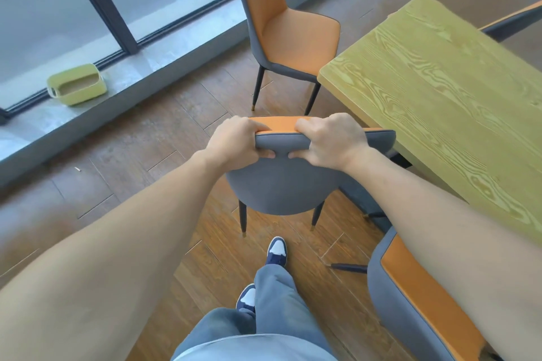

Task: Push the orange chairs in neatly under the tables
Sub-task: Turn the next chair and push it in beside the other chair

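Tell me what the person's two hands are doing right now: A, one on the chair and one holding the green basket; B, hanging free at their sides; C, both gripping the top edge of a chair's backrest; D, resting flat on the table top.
C: the left hand and the right hand both curl over the top edge of the grey-backed chair beside the table.

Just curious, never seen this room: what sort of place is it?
Probably a cafe or canteen dining area. Several matching orange chairs, one standing free and one held by both hands, stand around a wooden table, beside floor-level windows facing a road.
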